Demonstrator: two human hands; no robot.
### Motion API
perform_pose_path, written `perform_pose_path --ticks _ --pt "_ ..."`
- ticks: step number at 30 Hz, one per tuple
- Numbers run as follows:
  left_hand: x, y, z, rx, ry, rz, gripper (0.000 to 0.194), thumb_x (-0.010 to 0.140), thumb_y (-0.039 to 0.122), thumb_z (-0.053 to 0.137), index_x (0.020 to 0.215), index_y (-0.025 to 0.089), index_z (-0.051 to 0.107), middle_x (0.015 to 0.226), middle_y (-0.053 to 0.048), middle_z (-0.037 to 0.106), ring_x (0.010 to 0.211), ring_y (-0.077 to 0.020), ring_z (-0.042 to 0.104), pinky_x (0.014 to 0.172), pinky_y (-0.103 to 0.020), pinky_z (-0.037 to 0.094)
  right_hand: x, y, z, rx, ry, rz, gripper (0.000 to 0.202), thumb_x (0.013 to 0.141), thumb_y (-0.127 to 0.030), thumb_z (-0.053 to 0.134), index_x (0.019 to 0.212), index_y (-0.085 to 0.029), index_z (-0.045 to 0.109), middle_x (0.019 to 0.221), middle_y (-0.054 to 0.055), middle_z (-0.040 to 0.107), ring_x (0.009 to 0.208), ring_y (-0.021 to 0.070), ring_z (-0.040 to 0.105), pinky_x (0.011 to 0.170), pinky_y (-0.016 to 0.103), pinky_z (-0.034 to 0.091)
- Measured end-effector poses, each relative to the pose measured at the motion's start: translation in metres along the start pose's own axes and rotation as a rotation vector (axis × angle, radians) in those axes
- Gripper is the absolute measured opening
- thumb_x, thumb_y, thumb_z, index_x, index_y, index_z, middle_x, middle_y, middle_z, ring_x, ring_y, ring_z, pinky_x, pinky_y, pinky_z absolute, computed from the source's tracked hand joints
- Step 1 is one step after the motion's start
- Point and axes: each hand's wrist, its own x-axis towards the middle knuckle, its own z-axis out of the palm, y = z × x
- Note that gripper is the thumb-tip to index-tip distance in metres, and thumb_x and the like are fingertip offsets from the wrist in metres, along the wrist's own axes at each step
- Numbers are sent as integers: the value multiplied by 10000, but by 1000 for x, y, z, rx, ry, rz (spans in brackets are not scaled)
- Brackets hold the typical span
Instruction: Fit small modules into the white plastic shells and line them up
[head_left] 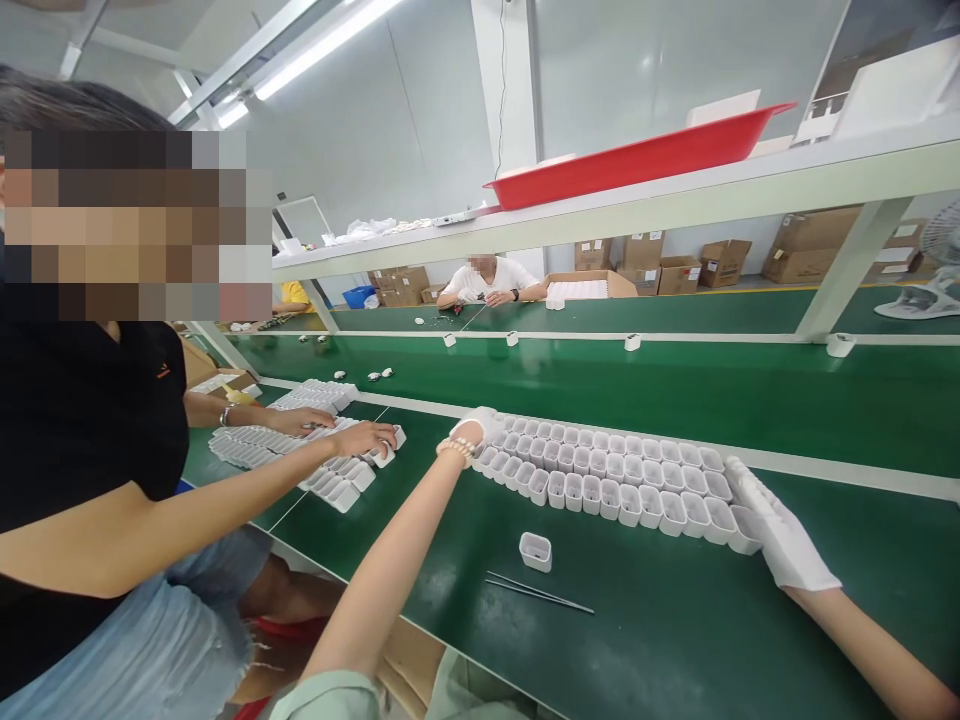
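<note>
Block of small white plastic cups with rounded rectangular mouths [610, 497], in close-set rows on the green counter [637, 640]; upright, mouths up. Long axis of block: left to right, right end nearer; each cup's longer side appears to run near to far. Left hand, white-gloved [484, 425]: at the left end of the block, finger spread hidden, so grip opening cannot be told. Right hand, white-gloved [787, 535]: grip open, fingers extended along the right end, nothing enclosed. Step in hand, by judgement: bracing or squaring the rows between both hands. Any shift of the rows would call for light, even pressure from the two ends, lest a cup tip. One loose white cup [535, 560]: near side of the block, apart, upright, mouth longer left to right. Thin metal tweezers [540, 592]: nearer still, lying flat, separated tips pointing left.
</note>
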Motion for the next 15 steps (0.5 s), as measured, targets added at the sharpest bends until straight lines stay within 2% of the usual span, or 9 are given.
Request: perform_pose_path --ticks 4,5,9,12,15 --pt "-24 -17 -35 -277 -47 38 288 956 331 526 1191 171 577 1214 -84 589 1029 -219 610 871 -415 533 2 1 1 49 1 34 608 896 -475 464 1434 -195 435 1523 33 380 1402 214 313 1130 252 268" --pt "-31 -25 -46 -335 -66 56 302 942 343 549 1181 161 584 1205 -71 594 1025 -239 612 864 -416 536 2 2 1 63 8 46 597 892 -464 472 1426 -200 448 1520 27 386 1400 217 319 1132 264 270" --pt "-54 -64 -82 -489 -180 172 248 951 330 541 1145 187 598 1179 -85 611 971 -186 624 843 -382 543 5 7 2 111 18 77 578 867 -458 515 1401 -240 485 1503 1 414 1389 235 343 1118 311 313" --pt "-65 -97 -93 -583 -234 222 210 955 362 518 1010 219 661 1084 -57 668 987 -187 643 863 -380 538 6 12 0 128 3 62 591 846 -461 531 1401 -263 482 1503 -9 411 1385 234 351 1108 315 329" --pt "-74 -125 -95 -651 -237 184 141 913 370 564 905 332 700 1109 1 690 1185 -199 578 1009 -382 469 6 16 -2 83 3 40 618 834 -483 529 1412 -273 465 1520 -18 381 1401 223 320 1125 314 286"
